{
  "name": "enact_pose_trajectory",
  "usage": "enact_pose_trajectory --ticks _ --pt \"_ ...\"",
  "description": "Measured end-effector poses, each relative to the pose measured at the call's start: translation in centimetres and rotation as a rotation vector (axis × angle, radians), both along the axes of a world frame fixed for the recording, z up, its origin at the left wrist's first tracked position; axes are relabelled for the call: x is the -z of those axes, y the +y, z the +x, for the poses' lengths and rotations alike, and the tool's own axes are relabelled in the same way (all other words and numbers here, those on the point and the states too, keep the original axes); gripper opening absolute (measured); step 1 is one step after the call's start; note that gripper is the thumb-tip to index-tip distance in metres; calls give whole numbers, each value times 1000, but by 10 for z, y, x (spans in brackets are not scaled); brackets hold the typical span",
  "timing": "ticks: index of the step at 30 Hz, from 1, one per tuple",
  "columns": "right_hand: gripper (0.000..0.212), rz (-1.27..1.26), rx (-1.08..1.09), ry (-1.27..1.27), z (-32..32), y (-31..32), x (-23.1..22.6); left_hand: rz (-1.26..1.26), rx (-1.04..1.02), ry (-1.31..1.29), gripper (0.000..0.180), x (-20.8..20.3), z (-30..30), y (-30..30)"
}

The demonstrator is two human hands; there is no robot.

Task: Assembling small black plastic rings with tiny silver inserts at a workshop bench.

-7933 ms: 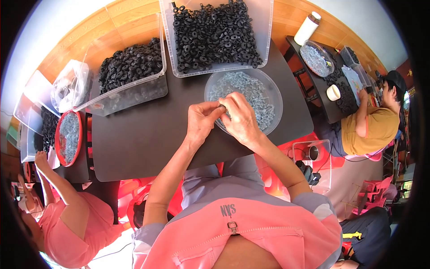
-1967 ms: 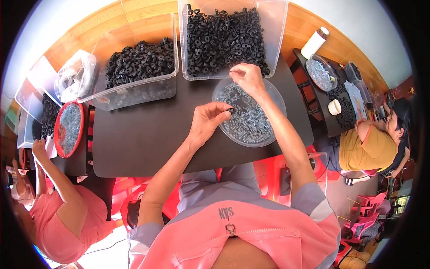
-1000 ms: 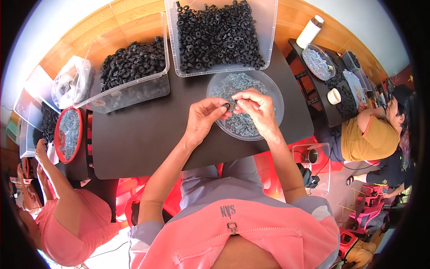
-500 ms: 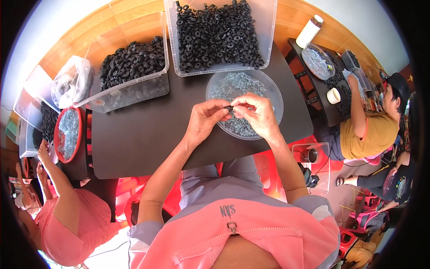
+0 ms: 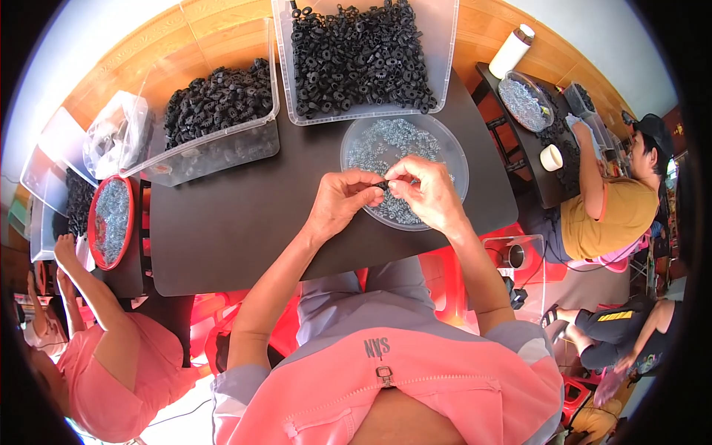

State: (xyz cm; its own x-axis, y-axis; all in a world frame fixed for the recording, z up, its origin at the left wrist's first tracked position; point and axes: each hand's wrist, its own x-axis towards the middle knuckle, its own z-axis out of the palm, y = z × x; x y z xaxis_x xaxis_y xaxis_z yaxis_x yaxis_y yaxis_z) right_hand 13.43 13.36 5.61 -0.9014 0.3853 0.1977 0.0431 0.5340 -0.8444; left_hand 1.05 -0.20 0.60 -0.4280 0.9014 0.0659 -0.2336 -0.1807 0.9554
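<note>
Pinched between the fingertips of both hands is a small black plastic part [image 5: 382, 185], mostly covered by the fingers. My left hand [image 5: 343, 202] grips it from the left, and my right hand [image 5: 429, 194] meets it from the right. Both hands are over a round clear tray [image 5: 461, 167] holding many small metal springs [image 5: 397, 137]. Whether a spring sits in the black part cannot be made out. Beyond the tray stands a clear bin [image 5: 445, 74] full of loose black plastic parts [image 5: 360, 63].
Another clear bin [image 5: 215, 156] holds black parts [image 5: 219, 100] on the dark table [image 5: 222, 230]. A red-rimmed tray [image 5: 132, 222] of springs is at the left, near a person in pink [image 5: 141, 371]. On the right, a person in a yellow shirt [image 5: 612, 222] sits by another table with a white bottle [image 5: 512, 52].
My hands stay over the tray, with the fingers shifted slightly around the black part, which shows a little more. At the far right, a person in dark clothes has moved.
</note>
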Motion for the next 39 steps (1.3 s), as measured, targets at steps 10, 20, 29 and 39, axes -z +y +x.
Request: enact_pose_trajectory --ticks 10,20,29,39 --pt "9 266 -79 54 -5 -2 0 -55 -42 64 16 4 3 -1" --pt "18 636 -26 -11 -12 -24 0 -83 -239 196 13 7 6 4" --pt "46 770 32 52 -15 -44 4 -177 -252 242 16 -8 4 -2" --pt "44 823 -28 20 -17 -39 8 -208 -232 232 15 -7 3 -3"
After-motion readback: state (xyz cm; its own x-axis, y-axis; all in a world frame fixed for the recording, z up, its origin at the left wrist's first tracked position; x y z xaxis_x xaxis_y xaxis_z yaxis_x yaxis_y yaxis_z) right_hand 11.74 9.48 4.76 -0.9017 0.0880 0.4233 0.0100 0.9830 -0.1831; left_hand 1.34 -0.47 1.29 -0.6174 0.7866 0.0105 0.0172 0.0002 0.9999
